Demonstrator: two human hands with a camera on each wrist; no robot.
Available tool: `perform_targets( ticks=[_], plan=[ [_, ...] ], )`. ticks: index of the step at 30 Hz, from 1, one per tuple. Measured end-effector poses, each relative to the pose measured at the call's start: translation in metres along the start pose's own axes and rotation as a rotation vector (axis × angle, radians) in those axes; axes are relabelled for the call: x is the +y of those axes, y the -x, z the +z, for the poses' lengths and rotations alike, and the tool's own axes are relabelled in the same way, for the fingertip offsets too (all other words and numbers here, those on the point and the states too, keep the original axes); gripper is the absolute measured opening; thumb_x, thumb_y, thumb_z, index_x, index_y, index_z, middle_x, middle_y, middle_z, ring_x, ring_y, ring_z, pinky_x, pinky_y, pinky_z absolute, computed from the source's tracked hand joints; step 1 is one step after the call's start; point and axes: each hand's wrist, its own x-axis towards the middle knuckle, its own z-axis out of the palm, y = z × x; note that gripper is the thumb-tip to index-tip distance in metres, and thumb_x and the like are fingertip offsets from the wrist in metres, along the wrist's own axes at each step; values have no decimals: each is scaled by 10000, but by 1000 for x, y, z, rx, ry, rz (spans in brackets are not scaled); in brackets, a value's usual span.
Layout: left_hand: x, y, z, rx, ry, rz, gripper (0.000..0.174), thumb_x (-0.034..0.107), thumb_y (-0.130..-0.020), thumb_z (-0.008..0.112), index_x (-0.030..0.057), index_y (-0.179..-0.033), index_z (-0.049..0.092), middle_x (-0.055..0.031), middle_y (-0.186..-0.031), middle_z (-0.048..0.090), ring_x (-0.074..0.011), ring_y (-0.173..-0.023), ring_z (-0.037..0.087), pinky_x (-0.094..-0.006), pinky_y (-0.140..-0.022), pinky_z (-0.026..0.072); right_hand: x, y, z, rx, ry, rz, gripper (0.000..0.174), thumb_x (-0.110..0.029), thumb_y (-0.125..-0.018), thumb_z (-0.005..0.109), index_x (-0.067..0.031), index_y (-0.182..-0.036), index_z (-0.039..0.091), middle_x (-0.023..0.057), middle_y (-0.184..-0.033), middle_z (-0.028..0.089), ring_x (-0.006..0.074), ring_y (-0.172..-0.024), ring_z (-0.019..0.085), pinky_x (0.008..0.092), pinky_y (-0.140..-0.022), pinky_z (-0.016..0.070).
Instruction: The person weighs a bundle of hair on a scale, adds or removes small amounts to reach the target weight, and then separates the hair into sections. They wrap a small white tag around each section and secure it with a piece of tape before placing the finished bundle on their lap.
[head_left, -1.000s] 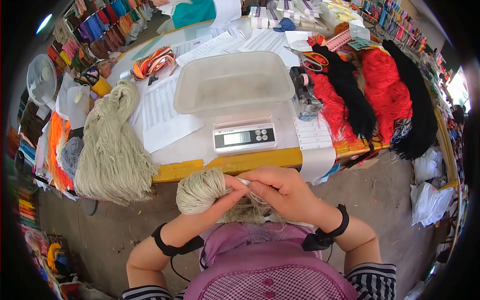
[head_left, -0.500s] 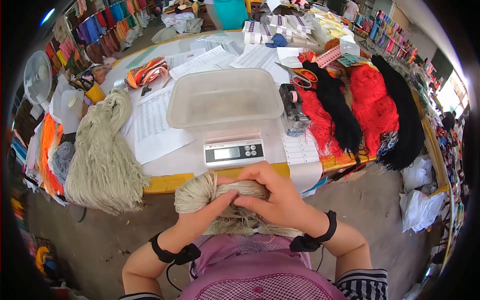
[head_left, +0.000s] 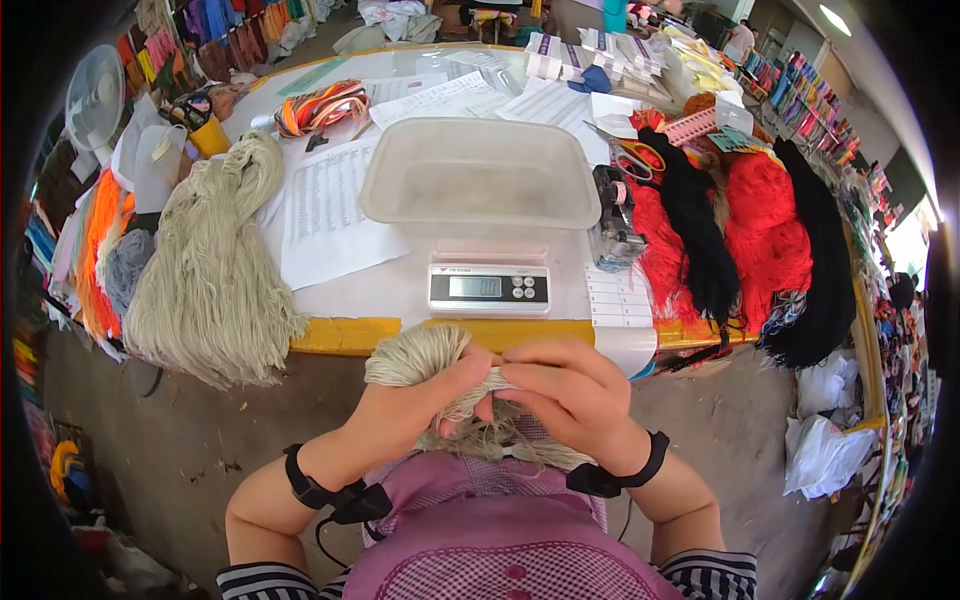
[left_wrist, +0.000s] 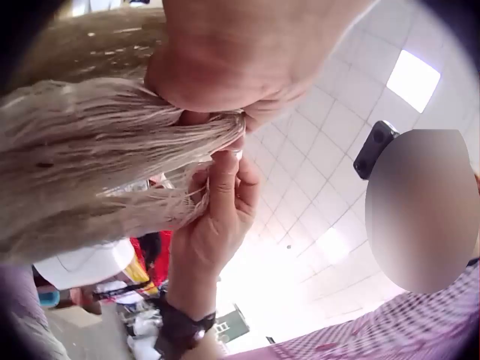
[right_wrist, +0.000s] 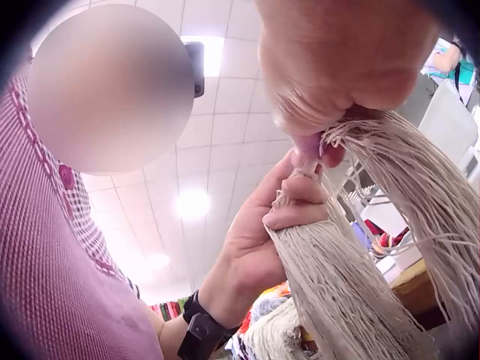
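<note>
A hank of pale beige yarn (head_left: 420,358) is between both hands in front of the apron. The left hand (head_left: 425,405) grips it with curled fingers, thumb along the top. Close beside, the right hand (head_left: 575,390) pinches a gathered part of the strands, its fingertips meeting those of the left. In the left wrist view the right hand's thumb (left_wrist: 223,187) presses at the narrow end of the bundle. Loose strands (right_wrist: 337,292) hang below the left hand in the right wrist view. Part of the gathered yarn is hidden by the fingers.
On the table stands a digital scale (head_left: 489,290) bearing a translucent plastic tub (head_left: 480,210). A larger beige hank (head_left: 210,270) drapes over the left edge; red yarn (head_left: 765,225) and black yarn (head_left: 700,230) lie right. Scissors (head_left: 635,158), a tape dispenser (head_left: 618,225) and printed sheets (head_left: 335,220) lie around.
The right hand has come down from its arched hold over the yarn to a closer pinch beside the left hand. The left thumb now lies over the hank. The head view has shifted slightly.
</note>
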Motion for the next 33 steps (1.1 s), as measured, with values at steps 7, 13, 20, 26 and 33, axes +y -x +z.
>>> perform_targets(
  ticks=[7, 13, 20, 26, 33],
  plan=[
    [-4, 0, 0, -114, 86, -76, 222, 269, -925, 640, 48, -949, 641, -41, -754, 661, -44, -554, 499, -177, -478, 373, -2, 2, -7, -22, 33, -98, 228, 24, -708, 735, -35, -924, 694, 107, -942, 663, 227, -758, 654, 276, -622, 527],
    [-13, 4, -1, -85, -194, 159, 174, 175, -926, 639, 36, -1028, 660, -36, -820, 657, -58, -657, 547, -200, -556, 441, -11, 13, 1, 63, -280, 375, 199, 18, -771, 721, -25, -960, 677, 98, -937, 661, 204, -814, 634, 277, -707, 501],
    [-20, -3, -10, -116, -363, 215, 172, 161, -944, 612, 45, -1061, 659, -17, -862, 639, -72, -753, 586, -220, -619, 480, -8, 14, 7, 120, -325, 399, 192, 25, -773, 716, -19, -953, 667, 104, -917, 652, 198, -822, 620, 288, -720, 488],
    [-10, -1, -3, -127, -165, 87, 145, 140, -944, 608, 30, -1032, 644, -21, -867, 641, -85, -754, 590, -217, -640, 504, -5, 13, 1, 43, -217, 312, 182, 30, -767, 714, -17, -933, 654, 95, -890, 644, 201, -838, 615, 291, -725, 485],
    [-26, -9, -7, -118, -387, 411, 79, 75, -889, 670, 28, -952, 658, -12, -824, 631, -63, -751, 579, -220, -616, 474, -4, 20, 6, 72, -333, 440, 115, -6, -822, 691, -24, -921, 636, 83, -947, 614, 183, -864, 591, 280, -765, 462]
  ],
)
